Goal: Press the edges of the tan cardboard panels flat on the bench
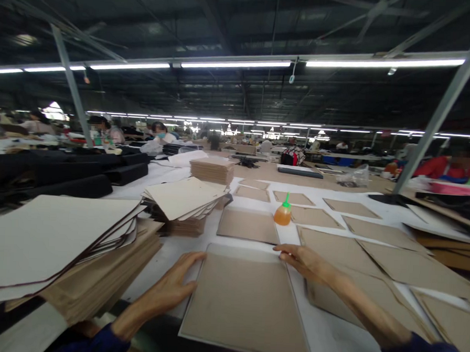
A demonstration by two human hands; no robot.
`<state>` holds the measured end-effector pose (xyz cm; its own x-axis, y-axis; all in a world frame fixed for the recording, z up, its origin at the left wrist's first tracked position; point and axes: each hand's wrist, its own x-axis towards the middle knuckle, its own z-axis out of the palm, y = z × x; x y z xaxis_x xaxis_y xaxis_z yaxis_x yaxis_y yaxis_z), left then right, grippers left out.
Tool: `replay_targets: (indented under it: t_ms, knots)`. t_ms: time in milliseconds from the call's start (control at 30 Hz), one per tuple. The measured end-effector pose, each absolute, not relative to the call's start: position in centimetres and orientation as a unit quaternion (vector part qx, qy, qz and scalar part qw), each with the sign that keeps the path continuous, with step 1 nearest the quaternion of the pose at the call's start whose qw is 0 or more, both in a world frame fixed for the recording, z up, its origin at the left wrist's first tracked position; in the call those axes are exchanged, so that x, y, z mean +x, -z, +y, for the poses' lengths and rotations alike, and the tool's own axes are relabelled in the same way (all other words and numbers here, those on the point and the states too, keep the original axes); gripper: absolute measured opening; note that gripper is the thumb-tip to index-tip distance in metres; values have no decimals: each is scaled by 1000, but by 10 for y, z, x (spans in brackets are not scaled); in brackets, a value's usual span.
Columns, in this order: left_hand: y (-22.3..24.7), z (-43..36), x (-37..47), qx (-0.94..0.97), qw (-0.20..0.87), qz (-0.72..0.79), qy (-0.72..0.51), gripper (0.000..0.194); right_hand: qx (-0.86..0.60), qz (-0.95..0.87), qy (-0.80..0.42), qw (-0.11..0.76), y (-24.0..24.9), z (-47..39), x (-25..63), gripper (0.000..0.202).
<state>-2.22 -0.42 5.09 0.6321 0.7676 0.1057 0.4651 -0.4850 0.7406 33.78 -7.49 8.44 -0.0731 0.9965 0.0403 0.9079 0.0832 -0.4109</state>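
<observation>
A flat tan board [248, 303] with a thin dark edge lies in front of me, with a pale, slightly see-through strip along its far end. My left hand [168, 288] rests at its left edge, thumb and fingers apart, fingertips at the far left corner. At the far right corner is my right hand [307, 261], its fingers stretched out and holding nothing that I can see. Just beyond lies a smaller tan board [248, 225]. Near that one stands a squeeze bottle [282, 216] of orange liquid with a green nozzle.
Stacked white-topped sheets [46, 239] stand at the left, with a smaller cream-topped stack [184, 197] beyond. Several tan boards [419, 267] spread across the white table cover at the right. Dark rolled material [77, 173] lies far left. A slanted metal post [439, 113] rises at the right.
</observation>
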Motion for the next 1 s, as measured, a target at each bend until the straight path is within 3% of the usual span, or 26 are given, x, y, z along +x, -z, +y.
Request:
replay_targets:
  t_ms: [167,600,1000]
  knots:
    - [-55,-4,-23,835,358,375,-183,66,-697,-702,-113,97,-88,-49,321,29]
    - [-65,-6,-25,864,328,363,-115,71,-720,-683,-115,37,-84,-41,313,27]
    - [-93,1,-33,870,351,346,-5,93,-703,-700,-120,24,-78,-33,317,27]
